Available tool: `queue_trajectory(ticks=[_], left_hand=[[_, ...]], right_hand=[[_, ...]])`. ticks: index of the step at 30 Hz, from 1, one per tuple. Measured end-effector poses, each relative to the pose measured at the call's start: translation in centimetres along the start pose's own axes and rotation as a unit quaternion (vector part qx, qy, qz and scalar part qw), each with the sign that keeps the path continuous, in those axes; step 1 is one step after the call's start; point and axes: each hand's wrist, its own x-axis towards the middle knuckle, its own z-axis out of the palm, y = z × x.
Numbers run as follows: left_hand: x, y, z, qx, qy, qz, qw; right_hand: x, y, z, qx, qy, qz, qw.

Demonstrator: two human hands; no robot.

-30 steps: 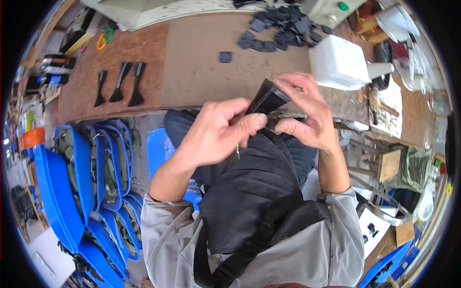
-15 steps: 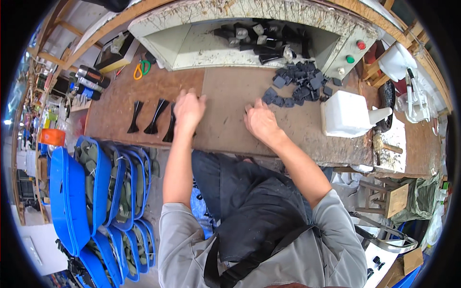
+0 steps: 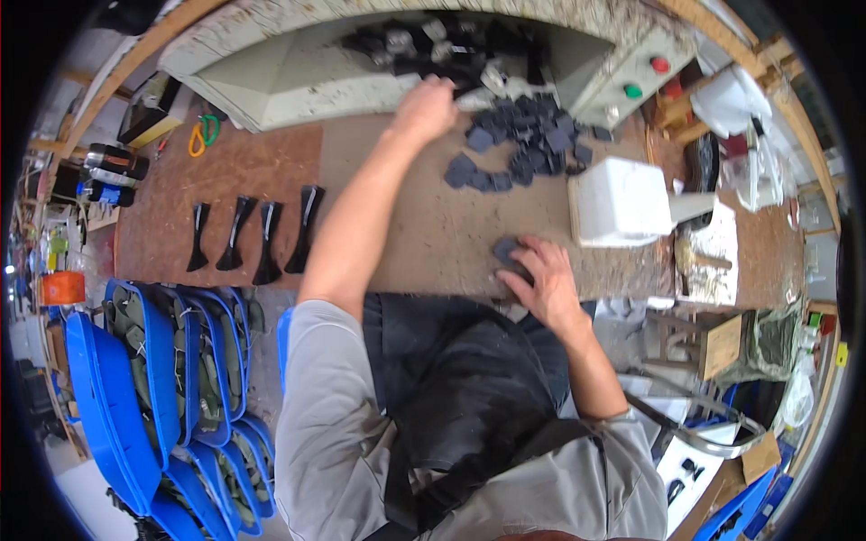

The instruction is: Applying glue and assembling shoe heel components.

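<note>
My left hand (image 3: 426,110) reaches to the front lip of the pale box's opening. Its fingers are bunched against the heap of glossy black pieces (image 3: 460,59); blur hides what they pinch, if anything. Near the table's front edge, my right hand (image 3: 548,281) holds a small dark flat pad (image 3: 509,253) between thumb and fingers. Several waisted black pieces (image 3: 236,233), flared at the ends like shoe heels, lie in a row on the left of the table. A pile of dark square pads (image 3: 532,135) spreads before the opening, with a short line of pads on its left.
A white plastic container (image 3: 622,203) stands right of the pads, and a hammer (image 3: 704,261) lies beyond it. Scissors (image 3: 203,135) rest at the far left. The pale box (image 3: 280,95) backs the table. Blue baskets (image 3: 108,406) of olive-green pieces stand at lower left.
My left hand has moved from the row of black pieces forward to the box opening. My right hand has drawn back from the pads toward the table edge with one pad. The view has shifted.
</note>
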Motion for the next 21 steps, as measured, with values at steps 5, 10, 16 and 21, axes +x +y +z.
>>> queue_trajectory(ticks=[5,10,16,21], left_hand=[[-6.5,0.7,-6.6,-0.138,0.122,-0.012,0.983],[-13.8,1.7,-9.0,-0.306,0.129,-0.160,0.930],[-20.1,2.1,-4.9,-0.514,0.099,-0.156,0.838],[-21.6,3.3,-4.8,-0.502,0.077,-0.188,0.841]], right_hand=[[-1.0,0.7,-1.8,0.191,-0.006,0.196,0.962],[-0.3,0.5,-0.6,0.092,0.030,0.073,0.993],[0.4,0.2,-0.6,0.093,-0.085,0.075,0.989],[1.1,0.1,-1.4,0.101,-0.072,0.031,0.992]])
